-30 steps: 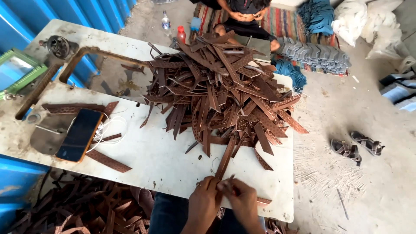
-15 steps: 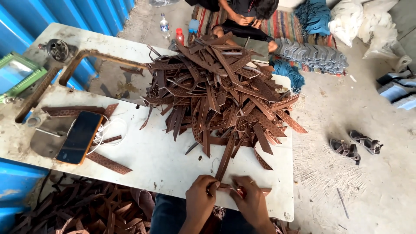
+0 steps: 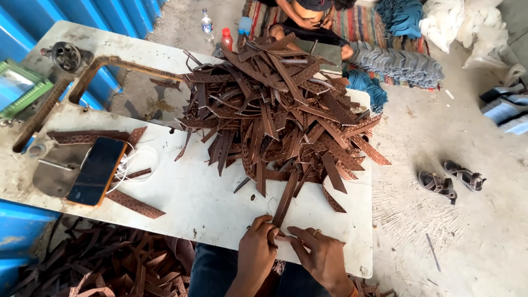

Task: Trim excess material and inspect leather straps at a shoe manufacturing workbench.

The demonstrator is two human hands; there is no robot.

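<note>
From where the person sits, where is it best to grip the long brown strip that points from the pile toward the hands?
Probably at its near end. The long brown strip lies flat on the white table, its far end tucked under the pile, its near end free. The left hand and right hand already meet there. Pinch top and underside from the table's near edge.
</note>
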